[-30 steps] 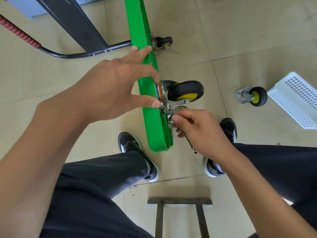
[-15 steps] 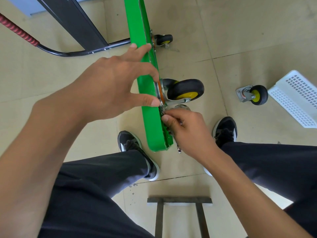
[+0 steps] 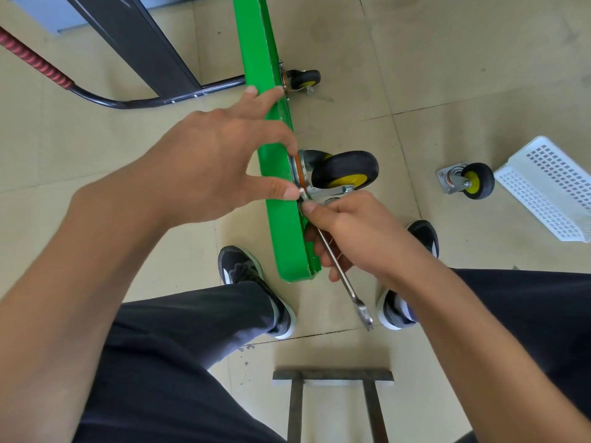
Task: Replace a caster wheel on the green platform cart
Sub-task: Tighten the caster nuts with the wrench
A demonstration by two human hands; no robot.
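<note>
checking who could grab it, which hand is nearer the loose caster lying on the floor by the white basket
Right. The right hand grips the wrench at the cart's edge, on the loose caster's side. The left hand holds the green platform farther away, across the deck.

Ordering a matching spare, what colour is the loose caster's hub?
Yellow, inside a black tyre, on the loose caster; head view.

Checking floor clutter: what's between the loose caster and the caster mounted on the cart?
Head view: only bare floor tile between the loose caster and the mounted caster on the green cart.
</note>
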